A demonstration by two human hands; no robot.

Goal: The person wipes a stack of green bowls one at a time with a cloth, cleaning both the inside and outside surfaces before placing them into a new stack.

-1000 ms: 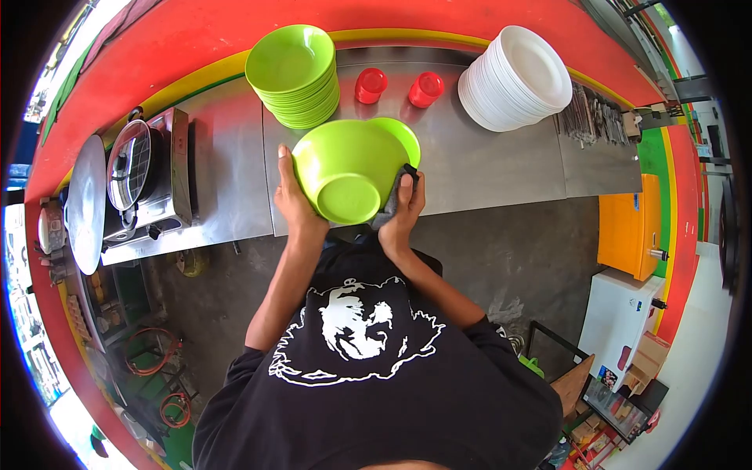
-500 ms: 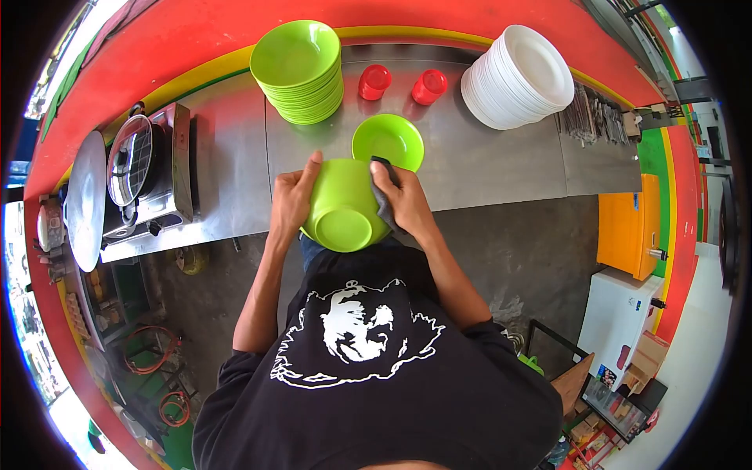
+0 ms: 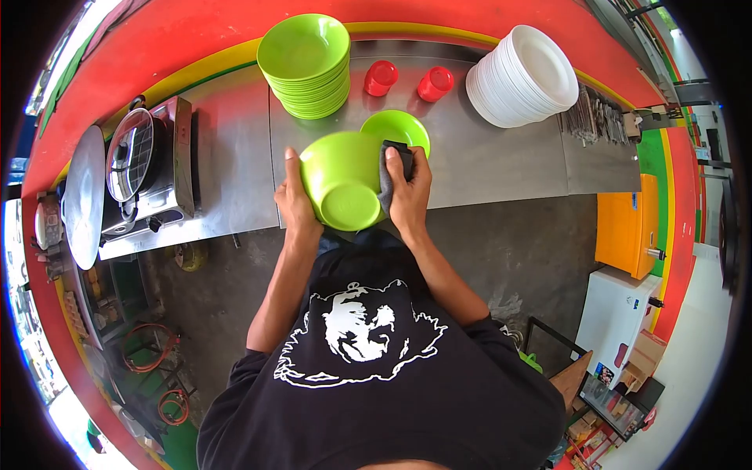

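Observation:
Between my two hands a green bowl (image 3: pixel 337 168) is held tilted, its round base facing me. My left hand (image 3: pixel 295 200) grips the left side, thumb up along the wall and the other fingers hidden behind. On the right side, my right hand (image 3: pixel 410 192) pinches a dark grey cloth (image 3: pixel 386 184) against the bowl. Just beyond, a second green bowl (image 3: pixel 407 129) rests upright on the steel counter (image 3: pixel 478 168), partly covered by the held one. Farther back stands a tall stack of green bowls (image 3: pixel 305 66).
Two red cups (image 3: pixel 381 78) stand near the back wall. To their right are a stack of white plates (image 3: pixel 521 78) and a heap of metal cutlery (image 3: pixel 591 117). A gas stove (image 3: pixel 176 157) with a lidded pan (image 3: pixel 133 160) sits at the left.
Both hands have raised the bowl slightly away from my body, and it has turned a little. My right hand with the cloth has shifted up along the bowl's side.

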